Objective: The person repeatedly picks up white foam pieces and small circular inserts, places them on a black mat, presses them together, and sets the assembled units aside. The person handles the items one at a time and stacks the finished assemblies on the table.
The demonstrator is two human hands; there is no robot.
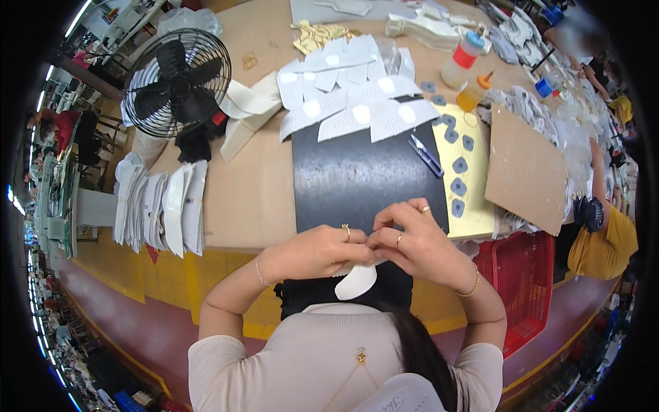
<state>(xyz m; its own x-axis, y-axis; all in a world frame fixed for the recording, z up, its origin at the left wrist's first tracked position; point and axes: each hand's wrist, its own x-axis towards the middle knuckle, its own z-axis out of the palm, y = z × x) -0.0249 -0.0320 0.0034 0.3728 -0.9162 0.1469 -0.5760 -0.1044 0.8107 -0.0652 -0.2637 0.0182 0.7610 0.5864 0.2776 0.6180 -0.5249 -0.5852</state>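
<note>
In front of my body, at the table's near edge, my left hand (pixel 322 250) is closed on a small white curved piece (pixel 357 283), whose rounded end hangs below the fingers. My right hand (pixel 419 244) meets it at the fingertips, thumb and forefinger pinched at the piece's upper edge, which the fingers partly hide. Beyond the hands lies a black mat (pixel 357 185). White cut pieces (pixel 357 113) overlap in rows across its far end. Blue-handled thread snips (pixel 427 156) rest on the mat's right side.
Right of the mat, a yellow sheet (pixel 473 213) carries several small grey patches (pixel 458 186); a brown board (pixel 525 172) lies beside it. Two bottles (pixel 473 93) stand behind. At left are a black fan (pixel 180 82) and bundled white pieces (pixel 161 206). A red basket (pixel 525 281) sits below right.
</note>
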